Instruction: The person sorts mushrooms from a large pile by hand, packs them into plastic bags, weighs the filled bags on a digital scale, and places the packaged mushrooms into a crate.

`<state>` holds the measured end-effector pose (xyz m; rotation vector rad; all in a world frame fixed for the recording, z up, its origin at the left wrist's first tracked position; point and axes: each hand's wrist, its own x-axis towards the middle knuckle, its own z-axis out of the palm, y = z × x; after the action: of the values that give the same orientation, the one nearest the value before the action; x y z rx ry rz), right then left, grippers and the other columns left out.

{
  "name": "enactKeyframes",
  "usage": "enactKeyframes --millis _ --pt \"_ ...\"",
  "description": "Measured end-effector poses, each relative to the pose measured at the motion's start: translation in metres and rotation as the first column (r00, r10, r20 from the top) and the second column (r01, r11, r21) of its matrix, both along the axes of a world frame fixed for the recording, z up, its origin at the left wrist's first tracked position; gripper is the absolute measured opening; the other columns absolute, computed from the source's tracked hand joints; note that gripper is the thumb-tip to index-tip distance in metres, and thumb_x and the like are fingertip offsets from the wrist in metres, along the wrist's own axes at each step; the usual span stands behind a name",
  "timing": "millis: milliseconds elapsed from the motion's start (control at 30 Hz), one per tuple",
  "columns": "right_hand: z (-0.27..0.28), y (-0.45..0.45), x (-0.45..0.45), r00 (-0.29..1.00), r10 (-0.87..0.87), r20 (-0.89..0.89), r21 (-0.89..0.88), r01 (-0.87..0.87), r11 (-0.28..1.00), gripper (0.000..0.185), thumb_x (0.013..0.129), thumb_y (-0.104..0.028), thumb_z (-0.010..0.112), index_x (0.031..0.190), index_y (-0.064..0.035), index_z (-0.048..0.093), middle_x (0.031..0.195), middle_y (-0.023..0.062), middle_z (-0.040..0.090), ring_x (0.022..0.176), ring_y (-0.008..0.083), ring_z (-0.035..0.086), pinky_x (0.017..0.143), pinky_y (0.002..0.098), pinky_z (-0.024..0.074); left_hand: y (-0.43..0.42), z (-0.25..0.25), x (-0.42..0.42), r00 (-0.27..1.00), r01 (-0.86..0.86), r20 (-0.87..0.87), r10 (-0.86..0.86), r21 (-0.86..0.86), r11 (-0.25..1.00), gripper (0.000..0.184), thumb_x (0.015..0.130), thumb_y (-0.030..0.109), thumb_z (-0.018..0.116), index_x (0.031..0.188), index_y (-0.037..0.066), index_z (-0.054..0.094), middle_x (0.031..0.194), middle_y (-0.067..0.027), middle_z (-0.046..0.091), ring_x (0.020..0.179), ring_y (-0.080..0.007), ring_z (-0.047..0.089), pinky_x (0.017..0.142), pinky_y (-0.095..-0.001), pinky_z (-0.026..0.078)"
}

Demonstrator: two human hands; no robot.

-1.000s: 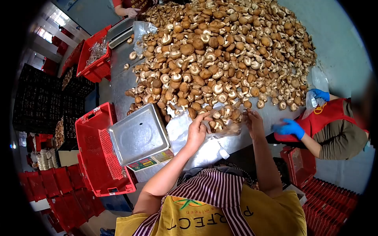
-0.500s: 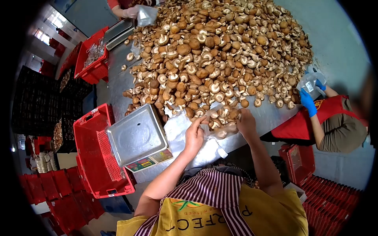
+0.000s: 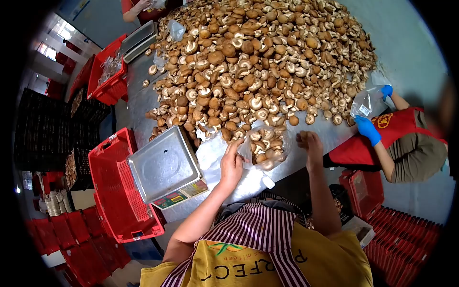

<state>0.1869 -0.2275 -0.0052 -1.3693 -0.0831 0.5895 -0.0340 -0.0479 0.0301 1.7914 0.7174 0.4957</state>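
Observation:
A clear plastic bag (image 3: 281, 157) of shiitake mushrooms (image 3: 260, 145) rests on the metal table in front of me, its mouth open toward the pile. My left hand (image 3: 232, 165) holds the bag's left edge between thumb and fingers. To the right of the bag, my right hand (image 3: 311, 146) is apart from it, fingers stretched out and nothing held. Just beyond the bag begins the big heap of loose shiitake mushrooms (image 3: 267, 62). More clear plastic bags (image 3: 215, 155) lie flat beside my left hand.
A scale (image 3: 165, 165) with a metal pan stands at my left, next to a red crate (image 3: 112, 186). On the right, a co-worker's blue-gloved hands (image 3: 367, 129) hold a clear bag (image 3: 366, 101). Another person (image 3: 138, 9) is at the far left, near a second scale (image 3: 138, 40).
My right hand has let go of the bag and moved slightly right. The bag sits more upright and rounder. The far person's hand has left a bag on the heap.

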Motion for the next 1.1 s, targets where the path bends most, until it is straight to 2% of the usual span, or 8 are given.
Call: enactKeyframes --millis 167,300,433,467,767,900,967,1100 --pt "-0.078 -0.188 0.017 0.881 0.430 0.196 -0.666 -0.203 0.718 0.021 0.095 -0.023 0.055 0.095 -0.0050 0.066 0.091 0.0108 0.066 0.083 0.0196 0.063 0.073 0.0328 0.0487 0.000 0.004 -0.005 1.000 -0.005 -0.004 0.004 -0.034 0.999 0.055 0.083 -0.016 0.034 0.132 0.003 0.048 0.130 -0.0156 0.052 0.080 -0.0200 0.069 0.073 -0.0289 0.053" --pt "-0.059 -0.289 -0.012 0.813 0.536 -0.227 -0.899 0.037 -0.437 0.025 0.086 -0.021 0.063 0.104 -0.0043 0.066 0.099 0.0192 0.067 0.094 0.0362 0.064 0.081 0.0441 0.0487 0.001 0.001 -0.012 1.000 -0.029 -0.009 0.029 0.019 0.999 0.053 0.081 -0.016 0.039 0.130 0.002 0.048 0.126 -0.0195 0.054 0.075 -0.0253 0.067 0.071 -0.0332 0.053" --pt "-0.038 -0.192 -0.007 0.881 0.351 0.317 -0.720 -0.017 0.693 0.024 0.091 -0.016 0.060 0.110 -0.0007 0.064 0.096 0.0154 0.067 0.090 0.0209 0.065 0.079 0.0322 0.0485 0.003 -0.003 -0.014 0.999 -0.003 -0.045 0.005 0.053 0.999 0.055 0.085 -0.016 0.036 0.135 0.004 0.046 0.130 -0.0172 0.055 0.081 -0.0204 0.068 0.075 -0.0287 0.055" --pt "-0.043 -0.151 -0.004 0.803 0.357 0.477 -0.647 0.045 0.761 0.023 0.092 -0.014 0.059 0.110 -0.0003 0.063 0.091 0.0129 0.066 0.088 0.0142 0.062 0.077 0.0291 0.0472 0.003 -0.003 -0.012 0.999 -0.004 -0.044 0.006 0.054 0.999 0.055 0.085 -0.016 0.036 0.135 0.004 0.046 0.130 -0.0172 0.055 0.081 -0.0204 0.068 0.075 -0.0287 0.055" --pt "-0.029 0.086 0.009 0.406 0.550 0.730 -0.659 0.203 0.724 0.024 0.079 -0.014 0.068 0.101 -0.0041 0.062 0.093 0.0167 0.064 0.091 0.0361 0.059 0.080 0.0442 0.0478 0.010 -0.009 -0.004 0.992 -0.054 -0.090 0.088 0.332 0.942 0.052 0.083 -0.017 0.043 0.131 0.003 0.049 0.112 -0.0177 0.060 0.085 -0.0257 0.066 0.068 -0.0334 0.053" --pt "0.006 0.075 -0.006 0.595 0.440 0.672 -0.547 -0.001 0.837 0.022 0.077 -0.008 0.068 0.098 -0.0034 0.063 0.092 0.0155 0.063 0.090 0.0353 0.059 0.078 0.0422 0.0466 0.009 -0.006 -0.009 0.984 -0.056 -0.142 0.107 0.323 0.945 0.054 0.079 -0.016 0.047 0.128 0.004 0.051 0.107 -0.0196 0.059 0.089 -0.0313 0.064 0.075 -0.0388 0.052" --pt "0.021 0.064 -0.015 0.358 0.579 0.732 -0.569 -0.147 0.809 0.028 0.076 -0.009 0.070 0.102 -0.0040 0.064 0.090 0.0150 0.063 0.090 0.0352 0.059 0.079 0.0432 0.0467 0.008 -0.008 -0.008 0.982 -0.063 -0.150 0.116 0.322 0.945 0.054 0.078 -0.015 0.047 0.128 0.004 0.051 0.107 -0.0200 0.059 0.090 -0.0326 0.064 0.078 -0.0406 0.051" --pt "0.042 0.053 -0.030 0.231 0.548 0.804 -0.592 0.220 0.775 0.031 0.075 -0.010 0.070 0.104 -0.0007 0.063 0.092 0.0172 0.064 0.088 0.0377 0.060 0.079 0.0447 0.0480 0.009 -0.009 -0.006 0.976 -0.075 -0.170 0.136 0.323 0.944 0.048 0.078 -0.010 0.048 0.124 0.003 0.053 0.104 -0.0233 0.061 0.094 -0.0398 0.061 0.084 -0.0413 0.049"
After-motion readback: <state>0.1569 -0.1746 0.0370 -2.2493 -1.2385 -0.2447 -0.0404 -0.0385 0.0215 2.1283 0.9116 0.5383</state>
